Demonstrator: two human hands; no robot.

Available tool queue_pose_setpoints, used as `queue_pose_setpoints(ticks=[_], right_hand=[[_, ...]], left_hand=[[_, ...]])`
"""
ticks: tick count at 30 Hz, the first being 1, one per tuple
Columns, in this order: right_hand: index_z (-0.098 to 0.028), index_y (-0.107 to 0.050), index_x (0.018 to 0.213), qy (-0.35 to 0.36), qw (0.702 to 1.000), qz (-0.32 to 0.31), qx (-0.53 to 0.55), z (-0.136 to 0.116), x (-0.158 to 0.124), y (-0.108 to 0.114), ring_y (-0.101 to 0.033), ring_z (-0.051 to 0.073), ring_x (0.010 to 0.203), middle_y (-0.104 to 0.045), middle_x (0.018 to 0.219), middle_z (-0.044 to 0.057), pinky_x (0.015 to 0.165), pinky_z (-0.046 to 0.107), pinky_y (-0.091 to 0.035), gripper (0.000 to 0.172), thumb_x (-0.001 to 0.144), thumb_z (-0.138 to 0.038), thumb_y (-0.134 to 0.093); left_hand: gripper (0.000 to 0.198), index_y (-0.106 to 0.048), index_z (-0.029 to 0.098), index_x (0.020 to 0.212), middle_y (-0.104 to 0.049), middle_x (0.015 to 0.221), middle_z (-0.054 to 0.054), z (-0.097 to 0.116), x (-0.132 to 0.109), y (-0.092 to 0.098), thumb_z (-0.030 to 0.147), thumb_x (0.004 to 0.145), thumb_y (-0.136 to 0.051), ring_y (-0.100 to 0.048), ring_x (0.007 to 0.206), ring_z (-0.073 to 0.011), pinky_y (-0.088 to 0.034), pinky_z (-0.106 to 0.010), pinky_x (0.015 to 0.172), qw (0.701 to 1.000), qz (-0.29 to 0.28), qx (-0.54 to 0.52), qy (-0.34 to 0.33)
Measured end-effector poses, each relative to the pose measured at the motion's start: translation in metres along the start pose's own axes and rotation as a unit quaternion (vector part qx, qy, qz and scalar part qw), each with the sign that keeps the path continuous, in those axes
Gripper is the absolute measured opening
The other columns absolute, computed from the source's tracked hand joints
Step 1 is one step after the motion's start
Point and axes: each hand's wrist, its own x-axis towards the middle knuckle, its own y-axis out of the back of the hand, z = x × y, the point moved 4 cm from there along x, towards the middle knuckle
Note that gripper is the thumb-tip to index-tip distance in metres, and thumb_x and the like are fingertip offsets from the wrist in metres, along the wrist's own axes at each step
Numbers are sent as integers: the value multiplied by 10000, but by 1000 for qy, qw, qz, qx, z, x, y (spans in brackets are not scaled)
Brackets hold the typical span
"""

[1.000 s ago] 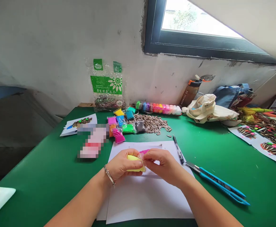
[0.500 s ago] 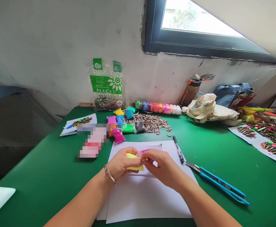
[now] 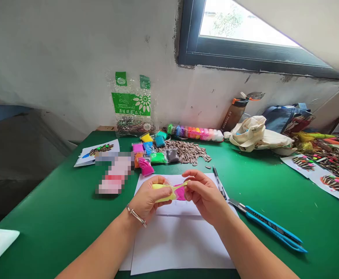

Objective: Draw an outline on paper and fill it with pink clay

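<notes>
My left hand [image 3: 153,194] is closed around a clear packet of yellow modelling clay [image 3: 162,193]. From its opening a thin yellow strand stretches to my right hand [image 3: 202,192], whose thumb and forefinger pinch the strand's end while the other fingers curl loosely. Behind the strand, a flat magenta shape [image 3: 181,192] shows on the upper white paper [image 3: 169,209], partly covered by my hands. Both hands hover above the stacked white sheets [image 3: 183,244].
Several coloured clay packets [image 3: 157,157] lie beyond the paper, near a heap of sunflower seeds [image 3: 188,151]. A pen [image 3: 220,182] and a blue utility knife [image 3: 271,224] lie at the right. A seed bag [image 3: 131,104] leans on the wall; seed-covered pictures [image 3: 332,185] sit far right.
My right hand has pulled away to the right from the packet, drawing the yellow clay out into a strand. More of the magenta shape shows. My left hand stays nearly in place.
</notes>
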Motion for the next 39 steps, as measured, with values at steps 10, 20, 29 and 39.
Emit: queue_pose_setpoints(ticks=[10,20,29,39], right_hand=[[-151,-629,787,-35,998,-31,-30,5,0,-5,-475,80,574,-556,637,-10,574,215,-378,79,751,-219,-643],[-192,-656,836,142,924,-32,-354,-6,-6,-9,-518,135,698,-614,765,14,635,261,-409,91,792,-192,-576],[-190,-681,845,102,926,-78,-354,-8,-5,-7,-530,133,692,-621,774,22,641,261,-417,131,825,-252,-566],[-153,-662,777,-7,976,-100,-196,1,1,-3,-492,99,607,-581,674,3,596,236,-398,137,786,-287,-639]], left_hand=[[339,-555,157,848,-637,778,-8,-3,0,-4,264,648,-808,-644,715,-137,-535,-268,684,999,-30,-24,2],[294,-591,162,849,-631,814,-12,-6,1,-1,272,671,-796,-641,768,-146,-539,-303,736,999,-45,-26,12],[268,-596,162,827,-624,800,-6,-7,1,-3,283,684,-787,-643,749,-145,-548,-300,721,998,-61,-23,23],[253,-598,147,829,-630,791,-17,-5,-2,-7,273,700,-775,-651,757,-163,-551,-328,743,996,-76,-29,33]])
